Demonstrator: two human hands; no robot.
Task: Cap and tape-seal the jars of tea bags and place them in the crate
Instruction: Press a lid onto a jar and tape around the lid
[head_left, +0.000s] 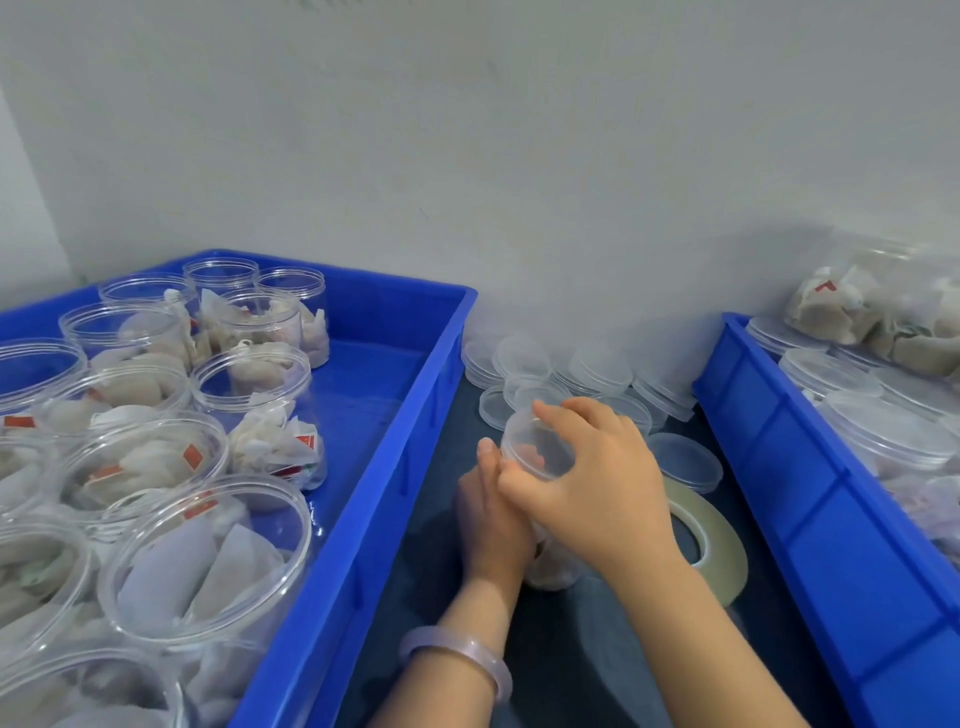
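Nearest, the braceleted left hand (493, 514) gripped the jar (550, 574) at six o'clock, apparently to steady it; the right hand (597, 478) clasped the lid (537, 449) on top. The crate (831, 519) sat at three o'clock.

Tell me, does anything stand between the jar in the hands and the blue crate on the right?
The tape roll and a loose lid lie flat between the jar and the right crate. Lifted, the jar would likely clear them and the crate's wall.
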